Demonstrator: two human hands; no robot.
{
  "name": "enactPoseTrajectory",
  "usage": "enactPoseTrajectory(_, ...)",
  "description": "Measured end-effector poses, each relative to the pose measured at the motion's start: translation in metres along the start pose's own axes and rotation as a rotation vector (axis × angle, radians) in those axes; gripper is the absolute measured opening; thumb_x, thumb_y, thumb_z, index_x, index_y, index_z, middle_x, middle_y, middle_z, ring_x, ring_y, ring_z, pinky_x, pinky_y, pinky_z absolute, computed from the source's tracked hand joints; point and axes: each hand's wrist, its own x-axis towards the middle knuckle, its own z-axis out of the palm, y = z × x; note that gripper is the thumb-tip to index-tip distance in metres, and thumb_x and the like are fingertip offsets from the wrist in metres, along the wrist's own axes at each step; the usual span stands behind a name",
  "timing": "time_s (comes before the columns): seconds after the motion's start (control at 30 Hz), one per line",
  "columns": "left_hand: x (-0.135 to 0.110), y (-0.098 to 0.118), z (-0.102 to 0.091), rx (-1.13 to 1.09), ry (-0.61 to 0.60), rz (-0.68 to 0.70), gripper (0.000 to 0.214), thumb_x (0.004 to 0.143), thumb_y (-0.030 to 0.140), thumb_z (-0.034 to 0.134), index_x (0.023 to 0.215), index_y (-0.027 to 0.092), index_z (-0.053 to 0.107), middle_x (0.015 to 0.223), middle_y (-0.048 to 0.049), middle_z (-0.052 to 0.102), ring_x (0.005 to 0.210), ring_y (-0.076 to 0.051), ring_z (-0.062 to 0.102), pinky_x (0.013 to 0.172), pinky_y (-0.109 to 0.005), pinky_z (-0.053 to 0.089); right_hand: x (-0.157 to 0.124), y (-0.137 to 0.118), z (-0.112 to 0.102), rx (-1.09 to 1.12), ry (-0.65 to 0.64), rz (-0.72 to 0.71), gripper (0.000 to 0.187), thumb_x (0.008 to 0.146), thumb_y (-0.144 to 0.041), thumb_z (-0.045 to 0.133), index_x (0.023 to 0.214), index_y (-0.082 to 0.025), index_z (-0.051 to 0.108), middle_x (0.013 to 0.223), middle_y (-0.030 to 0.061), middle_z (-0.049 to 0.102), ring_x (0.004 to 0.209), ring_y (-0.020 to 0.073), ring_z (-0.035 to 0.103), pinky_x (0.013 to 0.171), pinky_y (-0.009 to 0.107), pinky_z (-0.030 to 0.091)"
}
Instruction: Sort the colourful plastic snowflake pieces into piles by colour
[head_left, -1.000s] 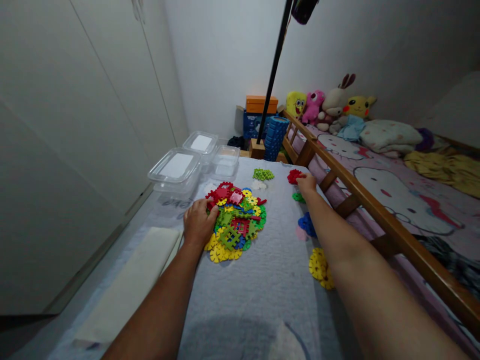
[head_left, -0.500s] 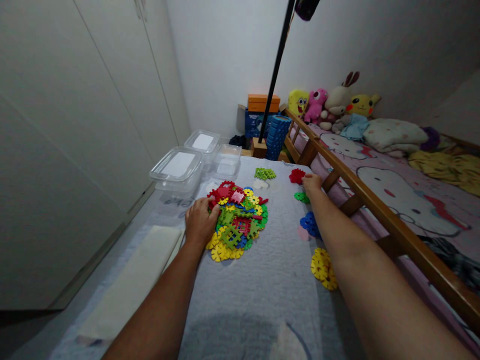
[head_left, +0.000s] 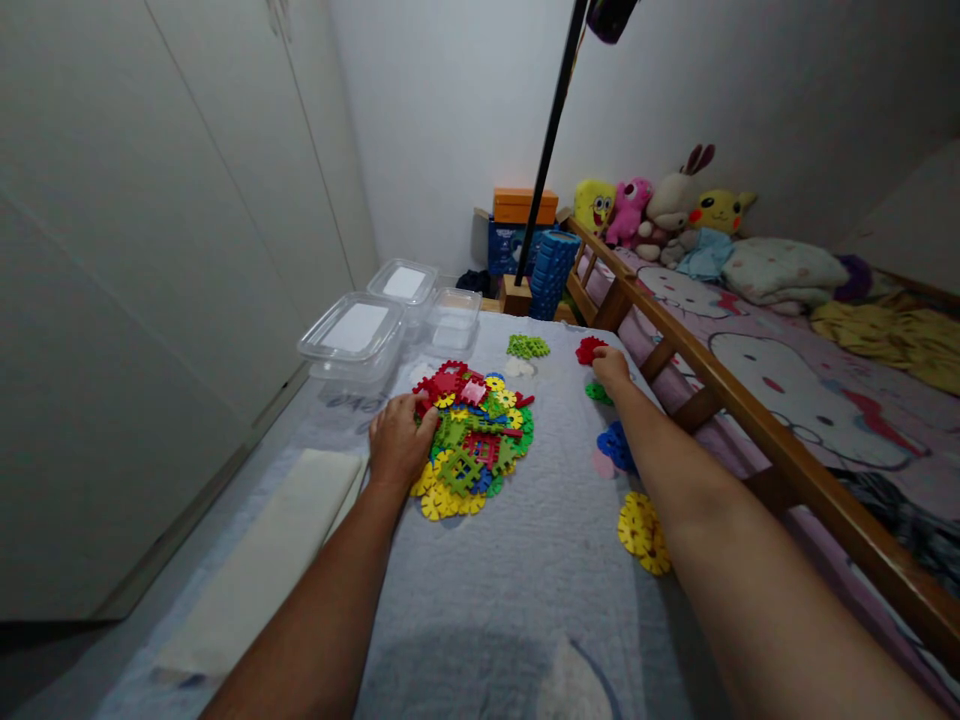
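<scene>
A mixed heap of plastic interlocking pieces (head_left: 480, 450), red, green, yellow and blue, lies on the cloth-covered surface. At the heap's left edge rests my left hand (head_left: 401, 435), its fingers apart and touching the pieces. My right hand (head_left: 612, 370) reaches to the far right, fingers pinched at a small group of red pieces (head_left: 590, 349); what lies between the fingertips is mostly hidden. Toward me from it lie green pieces (head_left: 598, 393), blue flower-shaped pieces (head_left: 615, 446) and yellow notched discs (head_left: 643, 533). Light-green pieces (head_left: 528, 346) sit apart beyond the heap.
Clear lidded plastic boxes (head_left: 352, 328) and an open clear box (head_left: 454, 318) stand at the back left. A folded pale board (head_left: 262, 565) lies at left. A wooden bed rail (head_left: 720, 380) borders the right side. A black lamp pole (head_left: 551, 140) rises behind.
My right hand has shifted slightly left, closer over the red pieces. My left hand stays at the heap's edge.
</scene>
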Motion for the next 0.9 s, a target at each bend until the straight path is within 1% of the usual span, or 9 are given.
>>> enactPoseTrajectory(0.17, 0.000, -0.001, 0.000, -0.002, -0.003, 0.010, 0.033, 0.096, 0.037, 0.049, 0.120, 0.022, 0.066, 0.127, -0.0109, 0.068, 0.123, -0.029, 0.061, 0.111, -0.047, 0.041, -0.005, -0.008, -0.002, -0.027, -0.007, 0.035, 0.041, 0.062, -0.007, 0.052, 0.095, -0.014, 0.076, 0.107, 0.0122, 0.076, 0.113, 0.0260, 0.067, 0.105, 0.036, 0.048)
enactPoseTrajectory(0.27, 0.000, -0.002, 0.000, 0.004, -0.001, 0.016, 0.033, 0.096, 0.037, 0.049, 0.120, 0.022, 0.066, 0.127, -0.0110, 0.068, 0.123, -0.029, 0.060, 0.111, -0.047, 0.041, -0.010, -0.015, -0.004, 0.005, -0.002, 0.000, 0.037, 0.064, -0.008, 0.053, 0.094, -0.015, 0.075, 0.101, 0.0099, 0.076, 0.108, 0.0239, 0.067, 0.101, 0.035, 0.049)
enactPoseTrajectory(0.33, 0.000, -0.003, 0.001, 0.004, 0.005, 0.019, 0.033, 0.096, 0.038, 0.049, 0.120, 0.023, 0.066, 0.128, -0.0106, 0.068, 0.124, -0.028, 0.060, 0.111, -0.046, 0.040, -0.016, -0.023, -0.005, 0.038, -0.047, -0.052, 0.031, 0.067, -0.011, 0.055, 0.090, -0.015, 0.074, 0.095, 0.0084, 0.076, 0.100, 0.0222, 0.067, 0.094, 0.033, 0.051)
enactPoseTrajectory(0.4, 0.000, -0.003, 0.002, 0.002, 0.009, 0.018, 0.033, 0.096, 0.038, 0.049, 0.120, 0.023, 0.066, 0.128, -0.0104, 0.068, 0.125, -0.028, 0.060, 0.112, -0.045, 0.040, -0.025, -0.034, -0.007, 0.083, -0.184, -0.113, 0.025, 0.070, -0.014, 0.058, 0.089, -0.015, 0.074, 0.088, 0.0068, 0.075, 0.088, 0.0197, 0.067, 0.083, 0.029, 0.052)
enactPoseTrajectory(0.53, 0.000, -0.003, 0.002, -0.002, 0.000, 0.012, 0.034, 0.096, 0.039, 0.048, 0.121, 0.023, 0.066, 0.129, -0.0102, 0.068, 0.125, -0.028, 0.059, 0.112, -0.045, 0.040, -0.052, -0.058, -0.005, 0.135, -0.615, -0.279, 0.019, 0.072, -0.016, 0.064, 0.088, -0.015, 0.074, 0.078, 0.0022, 0.072, 0.071, 0.0141, 0.062, 0.067, 0.022, 0.047)
enactPoseTrajectory(0.6, 0.000, -0.003, 0.002, -0.008, 0.001, 0.015, 0.035, 0.096, 0.039, 0.048, 0.121, 0.023, 0.066, 0.129, -0.0104, 0.068, 0.126, -0.028, 0.059, 0.112, -0.045, 0.040, -0.067, -0.068, -0.001, 0.093, -0.725, -0.365, 0.018, 0.072, -0.015, 0.067, 0.088, -0.016, 0.075, 0.079, 0.0007, 0.072, 0.069, 0.0124, 0.060, 0.065, 0.021, 0.045)
enactPoseTrajectory(0.67, 0.000, -0.003, 0.002, -0.014, 0.001, 0.019, 0.036, 0.096, 0.039, 0.047, 0.122, 0.021, 0.066, 0.130, -0.0109, 0.068, 0.126, -0.029, 0.059, 0.112, -0.046, 0.040, -0.081, -0.074, 0.004, 0.020, -0.754, -0.421, 0.019, 0.070, -0.013, 0.070, 0.088, -0.017, 0.076, 0.081, 0.0000, 0.072, 0.067, 0.0115, 0.059, 0.063, 0.020, 0.043)
enactPoseTrajectory(0.77, 0.000, -0.003, 0.002, -0.017, -0.005, 0.018, 0.037, 0.096, 0.039, 0.047, 0.122, 0.020, 0.066, 0.130, -0.0113, 0.068, 0.126, -0.030, 0.059, 0.111, -0.048, 0.040, -0.095, -0.078, 0.010, -0.065, -0.724, -0.478, 0.017, 0.069, -0.009, 0.071, 0.083, -0.018, 0.075, 0.081, -0.0002, 0.072, 0.069, 0.0120, 0.059, 0.065, 0.020, 0.043)
enactPoseTrajectory(0.9, 0.000, -0.002, 0.001, -0.011, -0.005, 0.019, 0.036, 0.096, 0.039, 0.048, 0.122, 0.022, 0.066, 0.129, -0.0110, 0.068, 0.126, -0.029, 0.059, 0.111, -0.047, 0.040, -0.102, -0.076, 0.011, -0.094, -0.674, -0.475, 0.011, 0.070, -0.008, 0.069, 0.074, -0.018, 0.070, 0.076, -0.0008, 0.069, 0.070, 0.0128, 0.058, 0.066, 0.021, 0.041)
